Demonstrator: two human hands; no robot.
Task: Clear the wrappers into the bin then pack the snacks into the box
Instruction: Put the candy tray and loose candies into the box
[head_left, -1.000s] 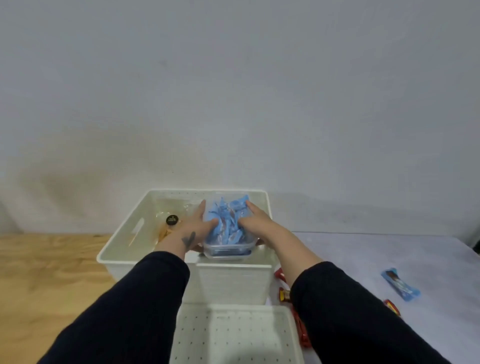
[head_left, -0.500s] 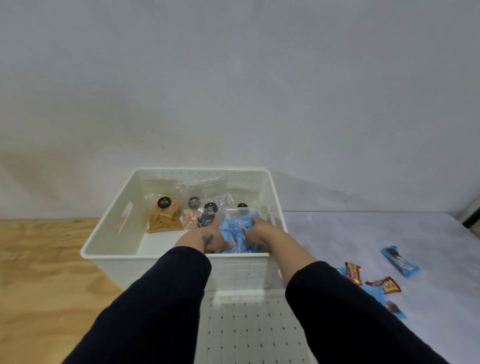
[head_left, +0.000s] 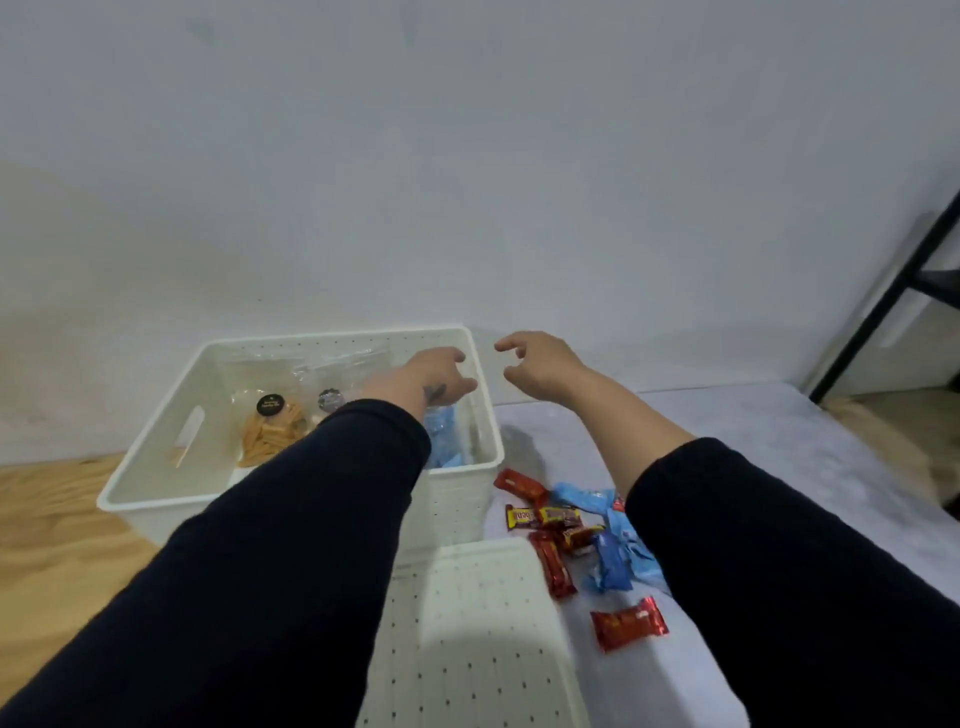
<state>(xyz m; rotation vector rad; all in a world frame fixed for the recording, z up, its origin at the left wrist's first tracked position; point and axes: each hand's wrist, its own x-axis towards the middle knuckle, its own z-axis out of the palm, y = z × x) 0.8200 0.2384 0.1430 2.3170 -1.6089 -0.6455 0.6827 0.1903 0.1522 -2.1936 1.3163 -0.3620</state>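
A white perforated box (head_left: 156, 462) stands against the wall. Inside it sit clear bags of snacks with black labels (head_left: 272, 415) and a clear tub of blue wrapped snacks (head_left: 444, 436) in the right corner. My left hand (head_left: 428, 376) hovers above that tub, fingers apart, holding nothing. Just past the box's right rim, my right hand (head_left: 540, 364) is raised, fingers curled apart and empty. Several red and blue wrapped snacks (head_left: 576, 540) lie on the grey cloth to the right of the box.
A white perforated lid (head_left: 467, 634) lies in front of the box. One red snack (head_left: 628, 623) lies apart, nearer me. Wooden tabletop (head_left: 47, 530) shows at the left, and a black metal frame (head_left: 893, 291) stands at the far right.
Both hands set the tub of blue snacks down inside the box, let go and lifted away. My view has swung right, showing more loose snacks.
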